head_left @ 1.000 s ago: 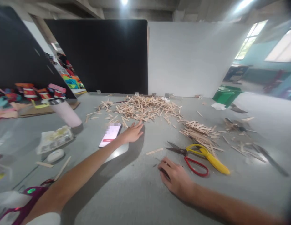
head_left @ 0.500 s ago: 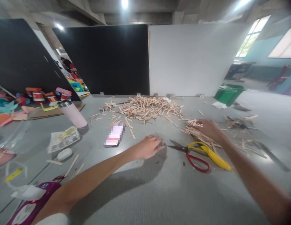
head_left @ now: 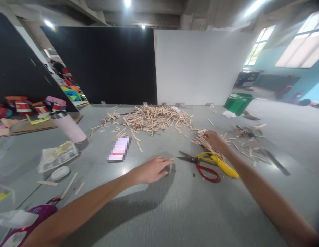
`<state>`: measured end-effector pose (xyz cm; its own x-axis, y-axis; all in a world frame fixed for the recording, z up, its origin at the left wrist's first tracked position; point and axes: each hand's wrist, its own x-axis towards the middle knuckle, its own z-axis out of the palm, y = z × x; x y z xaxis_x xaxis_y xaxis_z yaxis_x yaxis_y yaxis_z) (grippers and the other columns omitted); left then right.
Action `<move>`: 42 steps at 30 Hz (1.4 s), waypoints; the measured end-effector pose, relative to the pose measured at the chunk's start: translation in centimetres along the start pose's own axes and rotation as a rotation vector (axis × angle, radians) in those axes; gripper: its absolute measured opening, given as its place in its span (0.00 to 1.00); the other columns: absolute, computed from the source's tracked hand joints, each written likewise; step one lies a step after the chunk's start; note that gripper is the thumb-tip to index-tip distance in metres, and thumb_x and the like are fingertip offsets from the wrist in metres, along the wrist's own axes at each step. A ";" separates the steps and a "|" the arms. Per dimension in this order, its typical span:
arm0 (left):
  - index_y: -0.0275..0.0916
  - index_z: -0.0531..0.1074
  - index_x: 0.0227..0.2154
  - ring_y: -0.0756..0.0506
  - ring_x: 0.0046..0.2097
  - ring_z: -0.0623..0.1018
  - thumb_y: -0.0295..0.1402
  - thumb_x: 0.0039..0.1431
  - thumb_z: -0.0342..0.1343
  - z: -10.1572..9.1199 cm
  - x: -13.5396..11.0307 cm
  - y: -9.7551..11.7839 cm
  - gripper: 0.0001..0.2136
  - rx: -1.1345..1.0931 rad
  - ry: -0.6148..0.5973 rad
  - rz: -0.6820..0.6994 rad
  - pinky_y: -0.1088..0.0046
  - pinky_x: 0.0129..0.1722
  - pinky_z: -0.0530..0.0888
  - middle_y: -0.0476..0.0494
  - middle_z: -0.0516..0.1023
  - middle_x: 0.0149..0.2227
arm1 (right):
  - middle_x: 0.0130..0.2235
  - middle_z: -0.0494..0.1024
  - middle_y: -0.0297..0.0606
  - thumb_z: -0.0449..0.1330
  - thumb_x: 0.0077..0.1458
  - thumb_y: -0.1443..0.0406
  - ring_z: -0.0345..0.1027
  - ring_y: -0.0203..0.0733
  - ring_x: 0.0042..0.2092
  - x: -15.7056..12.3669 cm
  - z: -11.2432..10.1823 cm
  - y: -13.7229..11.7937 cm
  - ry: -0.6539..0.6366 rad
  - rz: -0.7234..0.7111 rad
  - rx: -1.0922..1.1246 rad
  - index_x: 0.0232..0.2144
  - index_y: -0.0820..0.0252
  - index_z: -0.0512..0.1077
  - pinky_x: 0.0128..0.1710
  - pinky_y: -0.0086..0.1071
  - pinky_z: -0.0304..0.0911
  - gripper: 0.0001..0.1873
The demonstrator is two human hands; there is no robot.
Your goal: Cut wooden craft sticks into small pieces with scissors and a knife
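My left hand (head_left: 154,169) hovers low over the grey table, its index finger stretched out and the thumb apart below. The index fingertip nearly reaches the blade tips of the scissors (head_left: 193,160), which lie with parted blades and one yellow and one red handle. My right hand (head_left: 215,140) rests at a bundle of flat wooden sticks (head_left: 200,138) behind the scissors. Its fingers curl down among the sticks; their tips are partly hidden, so what they pinch is unclear. A large heap of wooden sticks (head_left: 156,118) lies further back.
A phone (head_left: 119,149) lies left of the middle. Further left are a pink bottle (head_left: 69,127), a plastic tray (head_left: 59,156), a white case (head_left: 60,173) and a purple device (head_left: 42,218). At right are stick scraps (head_left: 252,151), a metal strip (head_left: 277,162) and a green bin (head_left: 238,103).
The view has shifted, so the table things sit further left. My left hand has extended its index finger and spread its thumb. My right hand stays at the stick bundle.
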<state>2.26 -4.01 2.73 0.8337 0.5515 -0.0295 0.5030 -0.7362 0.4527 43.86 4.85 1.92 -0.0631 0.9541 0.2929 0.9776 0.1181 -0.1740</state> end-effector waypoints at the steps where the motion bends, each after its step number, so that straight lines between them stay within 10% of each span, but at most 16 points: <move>1: 0.42 0.64 0.73 0.33 0.69 0.72 0.33 0.74 0.53 -0.1 0.1 -0.1 0.26 -0.008 -0.006 0.005 0.53 0.66 0.70 0.32 0.73 0.69 | 0.43 0.86 0.46 0.59 0.68 0.67 0.79 0.46 0.43 0.1 -0.3 0.1 0.015 -0.003 0.014 0.40 0.63 0.83 0.48 0.36 0.68 0.11; 7: 0.43 0.76 0.61 0.34 0.72 0.69 0.34 0.74 0.54 -0.9 0.1 -1.3 0.17 -0.086 -0.068 0.047 0.53 0.70 0.66 0.36 0.71 0.71 | 0.52 0.86 0.54 0.52 0.69 0.67 0.78 0.54 0.52 0.8 -2.8 0.5 0.242 0.080 0.117 0.46 0.65 0.84 0.56 0.40 0.65 0.20; 15: 0.49 0.75 0.64 0.36 0.76 0.63 0.35 0.74 0.55 -1.5 -0.3 -1.7 0.19 -0.222 -0.089 0.042 0.56 0.73 0.61 0.43 0.63 0.76 | 0.33 0.86 0.47 0.54 0.68 0.62 0.82 0.50 0.34 0.5 -5.9 -1.4 0.315 0.181 0.359 0.36 0.64 0.82 0.44 0.41 0.73 0.18; 20: 0.41 0.79 0.59 0.32 0.63 0.79 0.43 0.72 0.59 -2.3 0.1 -1.3 0.18 -0.390 0.069 -0.108 0.57 0.59 0.75 0.31 0.78 0.65 | 0.38 0.88 0.45 0.57 0.69 0.59 0.84 0.45 0.33 -1.6 -6.4 -8.1 0.169 0.107 0.629 0.62 0.63 0.73 0.33 0.35 0.78 0.24; 24: 0.38 0.63 0.72 0.37 0.48 0.88 0.47 0.74 0.56 -1.6 0.8 0.1 0.30 -0.617 0.086 -0.168 0.65 0.40 0.82 0.23 0.77 0.64 | 0.41 0.87 0.41 0.60 0.67 0.60 0.85 0.45 0.34 -5.6 -5.1 -15.7 -0.079 -0.053 1.059 0.68 0.56 0.70 0.30 0.34 0.80 0.29; 30: 0.38 0.74 0.60 0.40 0.39 0.89 0.49 0.74 0.56 -0.8 1.1 2.3 0.23 -0.962 0.045 -0.122 0.73 0.28 0.78 0.29 0.85 0.51 | 0.51 0.87 0.43 0.57 0.73 0.61 0.82 0.49 0.53 -9.4 -2.8 -19.4 -0.001 -0.522 0.746 0.58 0.53 0.80 0.56 0.41 0.76 0.17; 35: 0.37 0.80 0.38 0.43 0.28 0.85 0.43 0.68 0.61 -1.7 0.9 0.8 0.13 -0.761 0.204 -0.210 0.74 0.23 0.72 0.38 0.86 0.36 | 0.46 0.84 0.41 0.48 0.77 0.65 0.82 0.43 0.43 -8.8 -0.9 -17.8 0.015 -0.392 0.568 0.76 0.53 0.54 0.49 0.36 0.76 0.29; 42: 0.40 0.74 0.33 0.47 0.27 0.77 0.39 0.69 0.58 -0.7 1.5 0.4 0.10 -0.531 0.556 -0.293 0.74 0.28 0.69 0.45 0.81 0.31 | 0.46 0.82 0.45 0.59 0.68 0.73 0.74 0.51 0.50 -8.8 2.7 -17.8 -0.145 -0.536 0.329 0.51 0.57 0.76 0.54 0.44 0.71 0.13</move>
<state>3.54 -3.28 3.47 0.3804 0.9089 0.1708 0.3913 -0.3255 0.8608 26.51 -4.92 -0.12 -0.5746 0.7640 0.2935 0.6919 0.6450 -0.3244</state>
